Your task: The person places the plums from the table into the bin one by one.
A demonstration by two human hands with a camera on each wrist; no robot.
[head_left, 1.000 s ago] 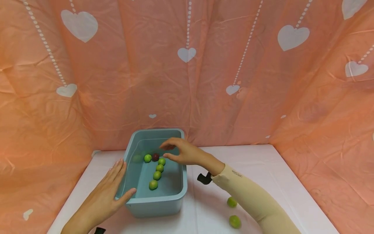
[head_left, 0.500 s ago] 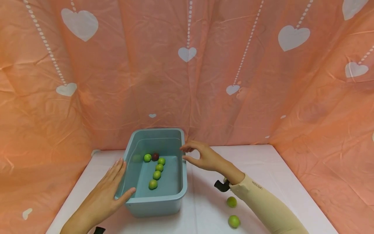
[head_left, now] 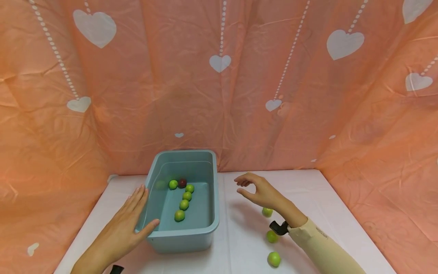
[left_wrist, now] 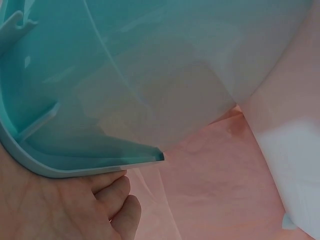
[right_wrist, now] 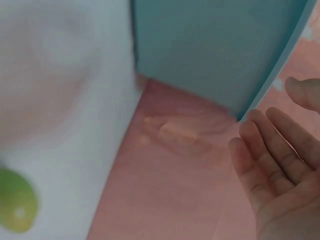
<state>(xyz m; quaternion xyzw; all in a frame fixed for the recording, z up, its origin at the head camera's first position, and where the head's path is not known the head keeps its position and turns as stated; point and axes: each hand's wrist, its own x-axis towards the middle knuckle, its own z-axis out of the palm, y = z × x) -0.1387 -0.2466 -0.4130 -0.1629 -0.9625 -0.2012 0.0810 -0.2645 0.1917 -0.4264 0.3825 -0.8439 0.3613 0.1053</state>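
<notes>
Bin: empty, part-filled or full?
Part-filled. The blue bin holds five green fruits and one dark red fruit; bare floor shows beside them.

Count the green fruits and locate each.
8 green fruits: in the bin, one left of the dark red fruit, four in a row; three on the table. The right arm may hide more.

In the head view, the right arm (head_left: 290, 214) partly hides the farthest round green fruit (head_left: 267, 212) on the white surface (head_left: 239, 243), and we cannot read the tiny print (head_left: 322, 233) on the beige fabric sleeve (head_left: 328, 251). From the right wrist, we get a blurred round yellow-green fruit (right_wrist: 17, 201) cut by the left edge.
</notes>
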